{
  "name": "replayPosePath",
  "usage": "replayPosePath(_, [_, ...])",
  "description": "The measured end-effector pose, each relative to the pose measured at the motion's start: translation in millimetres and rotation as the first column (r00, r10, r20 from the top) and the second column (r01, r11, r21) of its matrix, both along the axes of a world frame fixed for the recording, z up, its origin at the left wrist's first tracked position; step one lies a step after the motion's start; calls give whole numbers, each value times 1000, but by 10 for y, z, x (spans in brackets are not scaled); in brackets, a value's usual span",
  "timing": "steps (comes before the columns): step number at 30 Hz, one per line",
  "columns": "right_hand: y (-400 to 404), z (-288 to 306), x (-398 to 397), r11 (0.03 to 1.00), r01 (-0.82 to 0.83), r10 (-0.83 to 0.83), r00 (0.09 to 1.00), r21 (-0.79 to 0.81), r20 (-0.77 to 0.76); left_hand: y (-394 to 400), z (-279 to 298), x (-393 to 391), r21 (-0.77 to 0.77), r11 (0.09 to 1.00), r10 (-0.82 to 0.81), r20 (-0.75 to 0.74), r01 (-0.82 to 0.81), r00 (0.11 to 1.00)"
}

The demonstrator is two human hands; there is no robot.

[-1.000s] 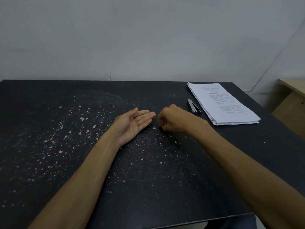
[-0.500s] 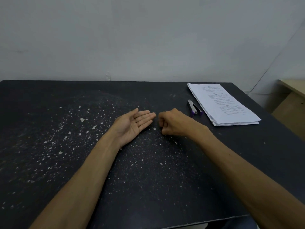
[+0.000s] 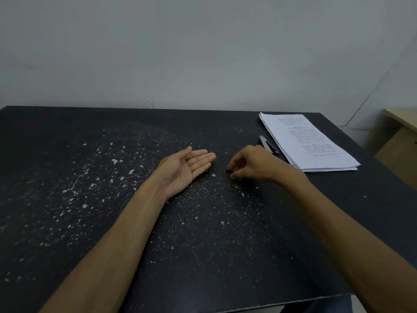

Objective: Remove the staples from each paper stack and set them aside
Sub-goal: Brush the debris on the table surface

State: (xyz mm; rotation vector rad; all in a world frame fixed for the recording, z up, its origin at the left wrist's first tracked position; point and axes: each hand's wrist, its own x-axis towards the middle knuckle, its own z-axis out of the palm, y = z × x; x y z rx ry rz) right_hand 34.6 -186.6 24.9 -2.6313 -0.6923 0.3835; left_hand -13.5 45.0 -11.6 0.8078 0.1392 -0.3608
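A person's two bare forearms reach across a black table (image 3: 67,136), its matte top worn and flecked with pale chips. The left hand (image 3: 185,169) lies palm up near the table's middle, fingers straight and together like a shallow dish; a tiny dark fleck sits on the palm, too small to identify. Just right of it, apart from its fingertips, the right hand (image 3: 250,164) hovers knuckles up with thumb and fingertips curled down in a pinch at the tabletop; something small and dark shows at the fingertips, but whether it is a staple cannot be told. A thick paper stack (image 3: 309,143) of white printed sheets, slightly fanned at its near edge, lies flat at the table's far right corner. A slim metal staple remover (image 3: 268,145) with a purple end rests on the table just beside the stack's left edge, partly hidden behind the right hand. A pale plain wall (image 3: 203,53) rises behind the table's far edge, and a light wooden desk (image 3: 404,123) stands beyond its right side. Compared with half a second earlier, the right hand has loosened from a tight fist into this downward pinch and sits slightly farther from the left hand, which has stayed flat and palm up
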Motion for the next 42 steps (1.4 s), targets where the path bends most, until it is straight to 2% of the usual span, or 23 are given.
replayPosePath(10, [179,31,-45,959,-86,129,981,-270,145,11,-22,3,-5,1000,-3,7,3,1000])
replayPosePath(13, [213,4,-74,952,-81,134,977,-294,164,12,-37,11,-4,1000,-3,11,3,1000])
replayPosePath(18, [204,-22,-84,973,-110,126,989,-203,72,9,-39,10,3,1000,-1,11,1,1000])
replayPosePath(23, [156,-49,-98,994,-23,16,998,106,62,2,-47,21,20,1000,-14,16,14,1000])
replayPosePath(26, [250,10,-93,971,-9,-22,992,237,125,-40,-38,13,53,997,-60,3,60,998])
replayPosePath(28, [360,84,-92,969,-31,-10,987,246,163,-100,-26,-17,57,991,-119,-12,119,993])
replayPosePath(30, [472,157,-88,982,-79,45,980,174,193,-168,-19,-53,24,986,-166,-15,166,986])
replayPosePath(34, [531,224,-64,988,-145,133,969,46,207,-225,-38,-63,-113,982,-151,-23,148,988])
replayPosePath(40, [198,220,-118,972,-49,-16,961,229,275,-133,-46,-9,-144,988,-58,-33,53,998])
replayPosePath(42, [52,148,-141,981,-25,-20,972,190,234,-109,-47,-1,-155,987,-43,-19,40,999])
